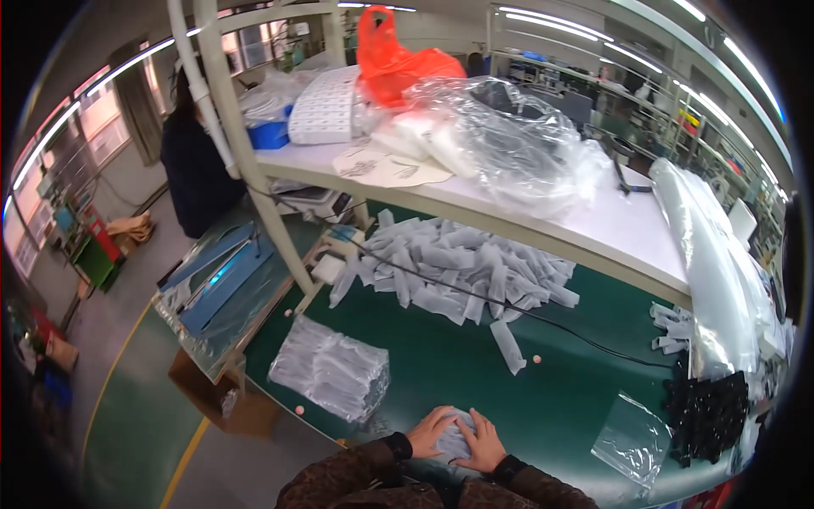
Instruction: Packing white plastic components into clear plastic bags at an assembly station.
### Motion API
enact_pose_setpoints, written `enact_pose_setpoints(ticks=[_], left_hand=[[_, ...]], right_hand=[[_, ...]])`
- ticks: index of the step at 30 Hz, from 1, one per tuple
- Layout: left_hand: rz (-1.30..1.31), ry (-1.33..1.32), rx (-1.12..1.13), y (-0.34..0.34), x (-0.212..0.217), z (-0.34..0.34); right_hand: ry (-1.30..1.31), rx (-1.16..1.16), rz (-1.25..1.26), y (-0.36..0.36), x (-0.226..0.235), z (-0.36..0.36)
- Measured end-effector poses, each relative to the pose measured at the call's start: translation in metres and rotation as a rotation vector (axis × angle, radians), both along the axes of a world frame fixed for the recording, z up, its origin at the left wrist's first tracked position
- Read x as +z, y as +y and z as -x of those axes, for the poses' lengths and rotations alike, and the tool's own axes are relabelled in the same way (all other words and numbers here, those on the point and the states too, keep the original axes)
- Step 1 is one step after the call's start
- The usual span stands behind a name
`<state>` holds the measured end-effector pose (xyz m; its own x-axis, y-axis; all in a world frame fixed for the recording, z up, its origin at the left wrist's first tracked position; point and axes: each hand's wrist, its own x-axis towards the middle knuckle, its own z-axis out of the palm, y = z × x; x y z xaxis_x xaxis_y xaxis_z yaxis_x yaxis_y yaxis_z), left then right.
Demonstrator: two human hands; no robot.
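At the near edge of the green table [441,365], a small bundle of frosted plastic packets [454,438] lies between my hands. My left hand [431,431] grips its left side, and my right hand [483,443] grips its right side, fingers partly spread over it. Left of my hands lies a clear bag packed with rows of similar packets [331,367]. Beyond, a large loose pile of frosted packets [458,267] is heaped under the shelf, with a single packet [508,347] lying nearer. A flat clear plastic bag [632,439] lies to the right.
Above the table's back runs a white shelf [585,208] bearing a red plastic bag [403,64] and clear plastic film. A black cable [551,321] crosses the table. Black parts [708,416] and a plastic roll [712,280] stand right. A person [199,170] is at far left.
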<state>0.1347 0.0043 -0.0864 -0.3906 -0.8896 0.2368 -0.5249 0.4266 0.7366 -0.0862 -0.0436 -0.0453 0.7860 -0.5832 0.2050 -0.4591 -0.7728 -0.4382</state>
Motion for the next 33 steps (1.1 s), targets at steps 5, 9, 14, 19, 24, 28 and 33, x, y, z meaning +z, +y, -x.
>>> enact_pose_setpoints(ticks=[5, 9, 14, 19, 24, 28, 33], left_hand=[[0.02, 0.018, 0.028, 0.008, 0.005, 0.013], [0.054, -0.119, 0.09, 0.006, -0.052, 0.007], [0.094, -0.161, 0.122, -0.012, -0.041, 0.005], [0.102, -0.097, 0.19, 0.007, 0.014, -0.002], [0.258, -0.346, 0.833, 0.062, 0.071, -0.038], [0.089, -0.521, 1.101, 0.067, 0.056, -0.076], [0.142, -0.122, 1.117, 0.077, 0.025, -0.106]], right_hand=[[-0.031, -0.008, 0.015, 0.009, -0.024, 0.006], [-0.042, 0.001, -0.015, 0.006, -0.031, -0.004], [-0.047, -0.023, -0.033, -0.006, -0.022, -0.006], [-0.027, -0.073, -0.164, 0.001, -0.007, -0.015], [-0.149, -0.163, -0.47, -0.003, -0.004, -0.029], [-0.26, -0.027, -0.759, -0.024, 0.006, -0.057], [-0.314, 0.329, -1.237, -0.036, 0.031, -0.127]])
